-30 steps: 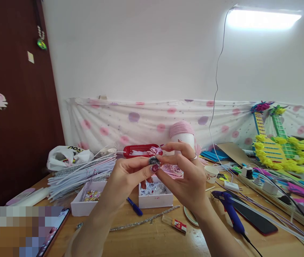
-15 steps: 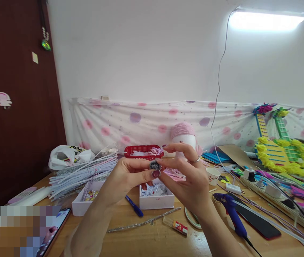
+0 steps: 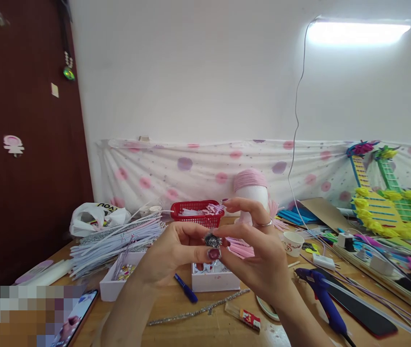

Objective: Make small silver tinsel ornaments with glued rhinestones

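Note:
Between my hands, above the table, is a small tight coil of silver tinsel pipe cleaner (image 3: pixel 213 239). My left hand (image 3: pixel 176 253) pinches it between thumb and fingers. From the other side my right hand (image 3: pixel 258 250) grips it with thumb and index finger, while the other fingers arch above. Below my hands a straight silver tinsel pipe cleaner (image 3: pixel 194 312) lies on the table. Near its right end is a small clear tube with a red label (image 3: pixel 248 318). A blue marker (image 3: pixel 186 288) lies beside a white box (image 3: pixel 215 283) of wrapped bits.
A blue glue gun (image 3: pixel 323 299) and a dark phone-like slab (image 3: pixel 364 308) lie at right, by a power strip (image 3: pixel 382 265). Pipe cleaners (image 3: pixel 115 246) are heaped at left behind a white bead box (image 3: pixel 113 286). A red basket (image 3: pixel 196 220) and a paper cup (image 3: pixel 293 243) stand behind.
The whole view has shifted slightly, so things sit a little lower and further right. Both hands still hold the coil, which appears turned a little between the fingers.

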Demonstrator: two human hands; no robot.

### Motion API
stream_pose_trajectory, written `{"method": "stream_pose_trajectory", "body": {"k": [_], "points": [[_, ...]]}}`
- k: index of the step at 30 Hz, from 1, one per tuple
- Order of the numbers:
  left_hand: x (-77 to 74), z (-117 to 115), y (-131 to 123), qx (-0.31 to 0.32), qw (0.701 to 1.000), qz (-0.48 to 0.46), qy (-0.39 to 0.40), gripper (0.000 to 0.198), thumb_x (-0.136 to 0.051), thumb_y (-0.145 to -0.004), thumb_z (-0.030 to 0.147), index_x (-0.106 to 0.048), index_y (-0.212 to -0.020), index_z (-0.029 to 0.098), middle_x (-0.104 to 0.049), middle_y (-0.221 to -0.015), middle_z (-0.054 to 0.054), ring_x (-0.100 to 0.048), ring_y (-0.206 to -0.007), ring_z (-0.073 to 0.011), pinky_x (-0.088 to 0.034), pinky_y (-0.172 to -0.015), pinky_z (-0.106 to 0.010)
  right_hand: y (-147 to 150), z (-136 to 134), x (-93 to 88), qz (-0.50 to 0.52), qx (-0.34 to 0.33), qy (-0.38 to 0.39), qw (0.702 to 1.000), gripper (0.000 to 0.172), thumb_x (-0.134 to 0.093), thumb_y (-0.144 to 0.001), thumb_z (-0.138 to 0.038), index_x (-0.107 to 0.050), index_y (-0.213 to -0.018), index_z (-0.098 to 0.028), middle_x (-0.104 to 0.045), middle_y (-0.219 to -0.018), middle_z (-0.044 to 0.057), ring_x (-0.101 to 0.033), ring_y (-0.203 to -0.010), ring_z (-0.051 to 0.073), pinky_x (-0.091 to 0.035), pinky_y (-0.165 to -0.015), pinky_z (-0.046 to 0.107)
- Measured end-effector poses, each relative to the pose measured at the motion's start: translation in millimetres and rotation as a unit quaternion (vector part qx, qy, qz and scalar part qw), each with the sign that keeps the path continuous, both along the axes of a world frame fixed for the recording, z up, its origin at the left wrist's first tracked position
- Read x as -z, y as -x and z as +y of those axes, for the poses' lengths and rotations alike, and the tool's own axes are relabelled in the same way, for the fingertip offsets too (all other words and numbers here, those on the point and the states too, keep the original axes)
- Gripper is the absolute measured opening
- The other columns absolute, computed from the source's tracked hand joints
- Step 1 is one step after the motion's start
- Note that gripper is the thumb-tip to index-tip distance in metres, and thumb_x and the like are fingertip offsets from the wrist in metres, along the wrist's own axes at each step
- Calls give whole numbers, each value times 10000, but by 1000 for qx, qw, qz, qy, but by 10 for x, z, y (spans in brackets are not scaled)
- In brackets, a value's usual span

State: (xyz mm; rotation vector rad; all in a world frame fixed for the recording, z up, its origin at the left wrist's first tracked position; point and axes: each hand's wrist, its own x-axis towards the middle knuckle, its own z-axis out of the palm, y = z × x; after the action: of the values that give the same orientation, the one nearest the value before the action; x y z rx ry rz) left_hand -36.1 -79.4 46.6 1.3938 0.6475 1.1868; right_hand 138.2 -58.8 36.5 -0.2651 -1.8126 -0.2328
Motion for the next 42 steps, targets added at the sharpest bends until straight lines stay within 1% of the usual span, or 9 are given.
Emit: {"method": "stream_pose_trajectory", "body": {"k": [8,14,17,22,25,28,32,35,42], "points": [[52,55,-34,9,1000,-5,27,395,-975,-462,386,-814,-722,136,-696,-632,-35,-553,-494,-66,-442,-448,-166,-35,-20,5,-19,9,39,999,263,-686,-807,-100,-683,-1007,-271,-537,-1277,52,-550,-1194,251,-491,-963,429],[49,56,-40,-2,999,-31,41,373,-991,-396,257,-728,-635,142,-694,-618,-2,-565,-461,-76,-465,-419,-176,-53,-27,-13,-25,6,28,999,245,-696,-808,-111,-678,-995,-267,-549,-1273,53,-598,-1136,254,-487,-970,463],[42,63,-41,-19,998,-39,42,360,-984,-413,258,-699,-600,142,-639,-536,26,-552,-431,-68,-457,-414,-163,-51,-21,4,-37,14,33,999,304,-675,-798,-84,-667,-1044,-262,-546,-1273,61,-585,-1171,269,-481,-993,477],[33,52,-38,-32,999,-25,30,356,-972,-452,320,-716,-602,123,-639,-552,5,-535,-454,-57,-450,-424,-148,-52,6,24,-41,49,-1,998,317,-662,-800,-62,-673,-1047,-262,-559,-1253,62,-574,-1187,280,-408,-1063,528],[34,42,-23,-31,999,-23,21,341,-969,-472,311,-736,-647,134,-633,-571,9,-531,-474,-62,-450,-429,-151,-53,15,19,-39,34,9,999,310,-662,-811,-64,-674,-1044,-267,-564,-1253,62,-582,-1175,275,-438,-1038,520],[46,69,21,7,1000,-20,17,368,-969,-496,300,-777,-770,145,-639,-630,3,-543,-520,-72,-469,-458,-158,-58,20,5,-39,15,42,998,280,-674,-831,-91,-680,-1046,-270,-574,-1249,65,-594,-1163,268,-481,-1001,494],[97,173,72,123,990,-57,33,452,-928,-590,430,-794,-900,129,-684,-813,-76,-569,-652,-107,-491,-502,-169,-70,26,-23,-9,-23,75,997,183,-728,-844,-163,-699,-995,-262,-599,-1200,56,-619,-1111,224,-528,-942,388],[146,245,41,184,977,-100,42,409,-877,-674,462,-789,-898,131,-687,-869,-102,-540,-659,-101,-460,-490,-159,-73,33,-34,11,-62,97,993,180,-748,-834,-174,-710,-987,-263,-599,-1205,51,-619,-1112,201,-545,-895,314],[254,296,-108,236,956,-162,70,376,-890,-676,402,-770,-915,137,-663,-867,-83,-483,-603,-72,-378,-434,-139,-58,78,-10,20,-157,171,972,194,-781,-808,-173,-728,-961,-281,-598,-1195,39,-587,-1146,203,-528,-889,299]]}}
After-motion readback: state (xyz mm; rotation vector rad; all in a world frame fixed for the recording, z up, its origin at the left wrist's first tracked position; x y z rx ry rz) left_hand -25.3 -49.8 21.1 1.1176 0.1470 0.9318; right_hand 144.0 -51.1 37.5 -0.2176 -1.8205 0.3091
